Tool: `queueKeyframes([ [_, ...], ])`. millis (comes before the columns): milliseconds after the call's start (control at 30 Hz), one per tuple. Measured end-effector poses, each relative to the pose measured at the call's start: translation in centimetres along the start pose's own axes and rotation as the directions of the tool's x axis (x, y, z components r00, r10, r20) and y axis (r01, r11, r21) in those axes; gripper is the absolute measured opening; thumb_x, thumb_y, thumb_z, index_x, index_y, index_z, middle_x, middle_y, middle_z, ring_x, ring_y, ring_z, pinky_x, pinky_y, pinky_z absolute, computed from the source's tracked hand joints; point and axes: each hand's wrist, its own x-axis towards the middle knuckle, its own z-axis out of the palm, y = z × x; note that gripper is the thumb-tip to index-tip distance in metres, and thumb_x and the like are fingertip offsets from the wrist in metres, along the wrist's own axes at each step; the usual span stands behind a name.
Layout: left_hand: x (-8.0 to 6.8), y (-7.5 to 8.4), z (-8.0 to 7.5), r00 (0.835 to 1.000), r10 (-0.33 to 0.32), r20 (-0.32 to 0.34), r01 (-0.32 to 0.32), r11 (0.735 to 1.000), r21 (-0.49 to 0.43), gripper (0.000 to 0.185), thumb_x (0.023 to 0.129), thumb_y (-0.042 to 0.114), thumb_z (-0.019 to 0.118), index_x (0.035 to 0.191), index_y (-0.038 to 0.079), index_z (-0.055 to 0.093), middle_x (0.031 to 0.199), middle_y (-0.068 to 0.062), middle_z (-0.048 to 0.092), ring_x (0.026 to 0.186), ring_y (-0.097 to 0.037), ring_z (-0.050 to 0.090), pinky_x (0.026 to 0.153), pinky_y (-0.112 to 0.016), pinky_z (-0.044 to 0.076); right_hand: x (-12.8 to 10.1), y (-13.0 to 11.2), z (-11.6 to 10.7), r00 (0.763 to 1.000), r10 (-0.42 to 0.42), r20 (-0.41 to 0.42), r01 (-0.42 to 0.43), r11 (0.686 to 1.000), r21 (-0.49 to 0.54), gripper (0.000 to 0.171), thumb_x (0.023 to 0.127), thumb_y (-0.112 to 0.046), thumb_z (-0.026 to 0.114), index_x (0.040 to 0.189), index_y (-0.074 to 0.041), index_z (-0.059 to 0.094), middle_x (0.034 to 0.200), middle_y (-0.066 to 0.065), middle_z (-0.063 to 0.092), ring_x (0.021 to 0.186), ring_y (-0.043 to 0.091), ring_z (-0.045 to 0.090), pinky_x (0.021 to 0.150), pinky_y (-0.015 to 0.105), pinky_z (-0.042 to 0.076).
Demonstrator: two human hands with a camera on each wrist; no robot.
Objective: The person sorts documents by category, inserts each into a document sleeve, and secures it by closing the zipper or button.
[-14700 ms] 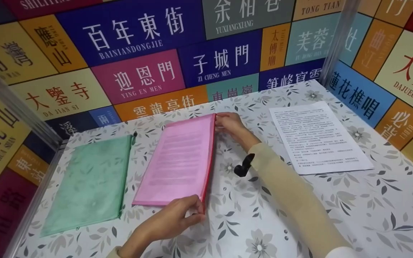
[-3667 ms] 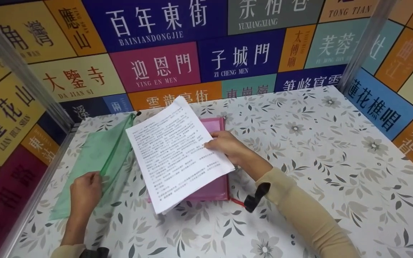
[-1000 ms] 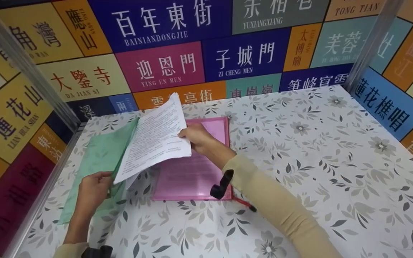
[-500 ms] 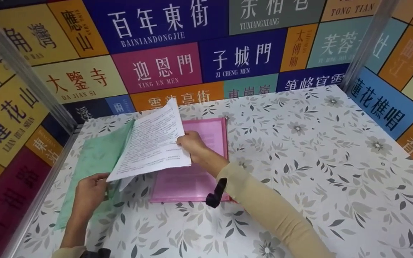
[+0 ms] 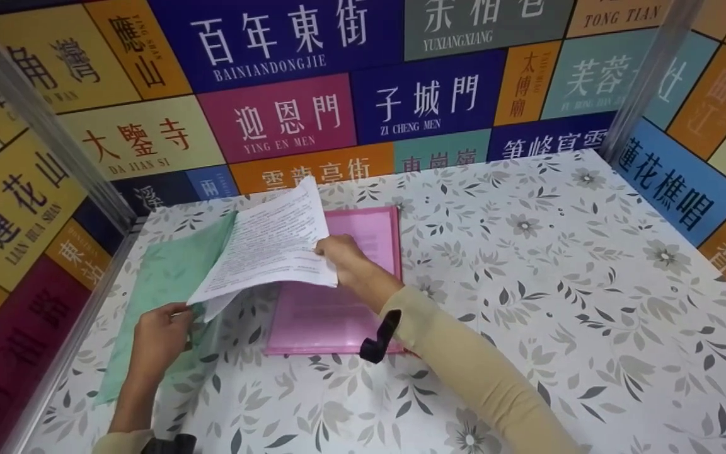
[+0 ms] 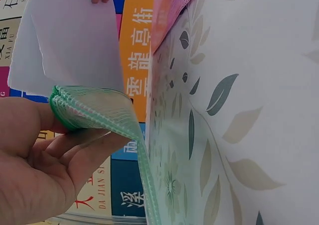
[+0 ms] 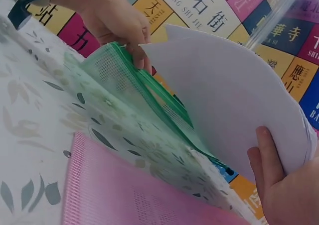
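With your left hand (image 5: 160,334) pinching the green pouch (image 5: 161,296) flap up, keep your right hand (image 5: 341,255) gripping the sheets (image 5: 268,249) and feed their lower corner inside first.

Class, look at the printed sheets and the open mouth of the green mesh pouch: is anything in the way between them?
Nothing visible blocks it. The left hand pinches the green mesh pouch's upper flap up, and the printed sheets, held by the right hand, already have an edge at the gap.

The green pouch (image 7: 124,80) and the pink pouch (image 5: 344,302) look like translucent woven plastic mesh, the sheets (image 5: 271,249) are matt white paper, and the table (image 5: 558,284) wears a smooth floral-printed covering.
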Motion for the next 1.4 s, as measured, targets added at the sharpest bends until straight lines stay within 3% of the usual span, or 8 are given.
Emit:
queueKeyframes([
  [333, 0.1, 0.3, -0.2, 0.999, -0.043, 0.005, 0.043, 0.999, 0.008, 0.041, 0.102, 0.020, 0.047, 0.133, -0.001, 0.061, 0.087, -0.008, 0.068, 0.076, -0.013, 0.059, 0.062, -0.023, 0.054, -0.8, 1.7, 1.5, 0.982, -0.188, 0.008, 0.187, 0.973, -0.136, 0.032, 0.089, 0.001, 0.044, 0.113, 0.006, 0.064, 0.089, 0.009, 0.067, 0.072, 0.017, 0.063, 0.062, 0.027, 0.051],
  [467, 0.1, 0.3, -0.1, 0.999, -0.052, -0.005, 0.052, 0.998, 0.033, 0.041, 0.100, 0.018, 0.047, 0.133, -0.001, 0.061, 0.107, -0.018, 0.070, 0.079, -0.015, 0.061, 0.061, -0.024, 0.054, -1.3, 1.1, 2.0, 0.968, -0.251, 0.019, 0.248, 0.941, -0.232, 0.030, 0.093, -0.001, 0.046, 0.120, 0.005, 0.056, 0.101, 0.013, 0.066, 0.080, 0.017, 0.063, 0.066, 0.026, 0.051],
  [600, 0.0, 0.4, -0.1, 1.000, -0.024, -0.019, 0.025, 0.998, 0.060, 0.040, 0.099, 0.016, 0.048, 0.130, -0.002, 0.063, 0.102, -0.018, 0.073, 0.070, -0.014, 0.059, 0.057, -0.025, 0.049, -1.9, -0.1, 2.7, 0.960, -0.279, 0.022, 0.272, 0.911, -0.309, 0.036, 0.094, -0.003, 0.048, 0.129, 0.004, 0.050, 0.112, 0.017, 0.063, 0.087, 0.020, 0.064, 0.069, 0.026, 0.052],
  [800, 0.1, 0.7, 0.1, 0.998, 0.043, -0.052, -0.038, 0.995, 0.097, 0.039, 0.096, 0.014, 0.048, 0.126, -0.003, 0.066, 0.066, -0.001, 0.061, 0.057, -0.013, 0.049, 0.050, -0.027, 0.038, -2.3, -1.9, 3.8, 0.975, -0.213, 0.060, 0.219, 0.968, -0.122, 0.040, 0.095, -0.003, 0.046, 0.134, 0.003, 0.053, 0.110, 0.019, 0.069, 0.078, 0.021, 0.069, 0.061, 0.029, 0.056],
  [900, 0.0, 0.8, 0.2, 0.994, 0.092, -0.061, -0.084, 0.989, 0.121, 0.038, 0.095, 0.012, 0.049, 0.125, -0.005, 0.066, 0.069, -0.004, 0.064, 0.057, -0.013, 0.049, 0.049, -0.027, 0.037, -2.3, -2.2, 4.0, 0.978, -0.197, 0.074, 0.200, 0.979, -0.039, 0.039, 0.095, -0.001, 0.044, 0.132, 0.002, 0.056, 0.107, 0.021, 0.071, 0.073, 0.021, 0.069, 0.058, 0.031, 0.056],
  [1133, -0.4, 0.9, 0.6, 0.987, 0.153, -0.044, -0.145, 0.978, 0.152, 0.037, 0.094, 0.009, 0.049, 0.124, -0.007, 0.066, 0.085, -0.017, 0.073, 0.059, -0.012, 0.053, 0.048, -0.024, 0.039, -2.0, -1.8, 4.0, 0.956, -0.289, 0.046, 0.292, 0.941, -0.169, 0.036, 0.092, 0.001, 0.047, 0.126, 0.003, 0.062, 0.099, 0.018, 0.070, 0.069, 0.018, 0.066, 0.057, 0.027, 0.053],
  [1300, -0.5, 1.3, 0.6, 0.988, 0.150, -0.027, -0.144, 0.977, 0.160, 0.038, 0.094, 0.008, 0.048, 0.125, -0.007, 0.065, 0.081, -0.014, 0.070, 0.058, -0.013, 0.051, 0.048, -0.025, 0.037, -1.7, -1.1, 4.0, 0.970, -0.238, 0.057, 0.241, 0.969, -0.053, 0.038, 0.090, 0.003, 0.047, 0.125, 0.004, 0.061, 0.098, 0.019, 0.070, 0.067, 0.019, 0.064, 0.056, 0.029, 0.053],
  [1400, -0.5, 1.3, 0.5, 0.989, 0.145, -0.017, -0.140, 0.976, 0.169, 0.038, 0.095, 0.009, 0.048, 0.126, -0.007, 0.065, 0.095, -0.018, 0.073, 0.064, -0.014, 0.056, 0.050, -0.024, 0.040, -1.6, -0.9, 3.9, 0.974, -0.219, 0.047, 0.221, 0.975, -0.022, 0.039, 0.090, 0.002, 0.047, 0.127, 0.005, 0.059, 0.100, 0.018, 0.070, 0.070, 0.019, 0.065, 0.058, 0.029, 0.053],
])
